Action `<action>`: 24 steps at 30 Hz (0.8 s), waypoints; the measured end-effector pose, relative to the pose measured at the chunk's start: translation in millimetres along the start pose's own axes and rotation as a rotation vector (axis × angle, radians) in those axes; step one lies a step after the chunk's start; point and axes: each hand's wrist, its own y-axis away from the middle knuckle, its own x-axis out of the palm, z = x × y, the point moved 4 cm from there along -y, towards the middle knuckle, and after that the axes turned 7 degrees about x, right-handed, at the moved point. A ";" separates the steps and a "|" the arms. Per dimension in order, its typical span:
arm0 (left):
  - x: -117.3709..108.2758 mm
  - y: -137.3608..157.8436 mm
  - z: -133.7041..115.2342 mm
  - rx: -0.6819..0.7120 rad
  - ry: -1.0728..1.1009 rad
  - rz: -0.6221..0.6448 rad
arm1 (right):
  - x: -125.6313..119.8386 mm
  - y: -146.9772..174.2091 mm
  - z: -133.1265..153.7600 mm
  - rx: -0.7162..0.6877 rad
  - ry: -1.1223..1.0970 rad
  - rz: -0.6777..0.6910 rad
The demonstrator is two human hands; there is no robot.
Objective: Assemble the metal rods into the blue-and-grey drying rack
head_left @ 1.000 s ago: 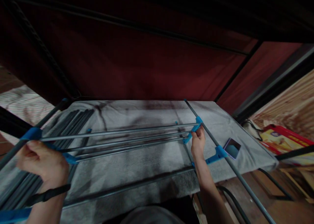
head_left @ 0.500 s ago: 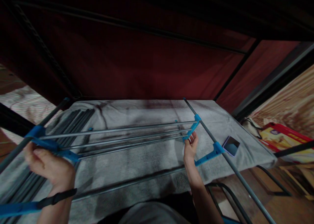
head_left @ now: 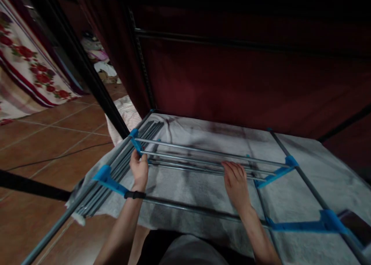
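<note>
A rack frame of grey metal tubes with blue plastic brackets lies before me. My left hand point(head_left: 139, 170) is closed around the lower end of the left blue bracket point(head_left: 135, 142), where the crossbars meet it. My right hand point(head_left: 237, 183) rests with bent fingers over the lower metal crossbars point(head_left: 188, 166), short of the right blue bracket point(head_left: 275, 176). Its fingertips are partly hidden behind the bars. Nearer to me, a front tube point(head_left: 191, 208) runs between a second left bracket point(head_left: 111, 182) and a second right bracket point(head_left: 307, 225).
Several loose grey tubes point(head_left: 116, 172) lie bundled at the left on the grey blanket point(head_left: 185, 187). A phone point(head_left: 355, 226) sits by the right side tube. Dark posts point(head_left: 95, 91) and a maroon cloth point(head_left: 232, 91) stand around. Tiled floor point(head_left: 60, 141) shows at left.
My view has swung left. My right hand has left the right bracket and moved left onto the crossbars. My left hand stays at the left bracket, now gripping its lower end.
</note>
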 end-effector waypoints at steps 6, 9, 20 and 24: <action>0.9 -4.0 -1.9 -0.024 0.033 -0.007 | 16.8 -17.4 10.5 -0.120 0.202 0.116; 2.1 -5.8 -4.6 -0.027 0.048 -0.003 | 16.5 -21.9 9.8 -0.120 0.229 0.136; 9.7 -9.0 -9.1 0.002 0.052 -0.025 | 14.8 -28.5 7.5 -0.119 0.201 0.170; 11.8 -8.4 -7.4 0.006 0.048 -0.023 | 13.3 -29.0 7.2 -0.130 0.183 0.179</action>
